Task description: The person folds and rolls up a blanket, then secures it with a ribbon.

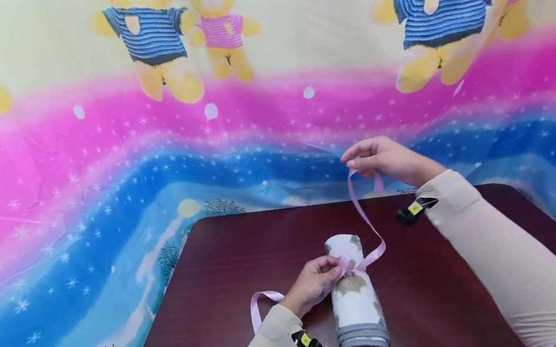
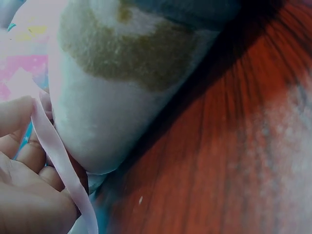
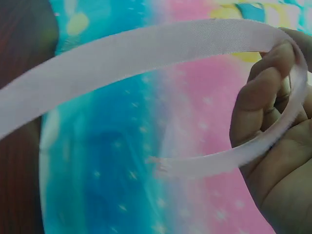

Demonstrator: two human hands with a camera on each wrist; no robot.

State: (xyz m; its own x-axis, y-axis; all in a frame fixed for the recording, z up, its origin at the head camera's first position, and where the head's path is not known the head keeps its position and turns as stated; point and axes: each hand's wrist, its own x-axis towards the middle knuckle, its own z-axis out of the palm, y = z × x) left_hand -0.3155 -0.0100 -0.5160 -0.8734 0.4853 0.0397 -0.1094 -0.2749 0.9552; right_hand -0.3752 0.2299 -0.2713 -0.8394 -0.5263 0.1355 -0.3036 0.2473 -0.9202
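Observation:
A rolled white cloth with brown patches and a grey edge lies lengthwise on the table. Round its middle runs a pink ribbon. My left hand pinches the ribbon where it crosses the roll, and a loose tail curves out to the left behind that wrist. Raised above the table's far edge, my right hand pinches the other length between thumb and fingers. In the right wrist view the ribbon arcs up to the fingertips and its frayed end hangs past the palm.
The dark brown table has rounded far corners. Behind it hangs a printed backdrop with bears and snowflakes, draped close to the table's edges. A small black device is strapped at the right wrist, another at the left.

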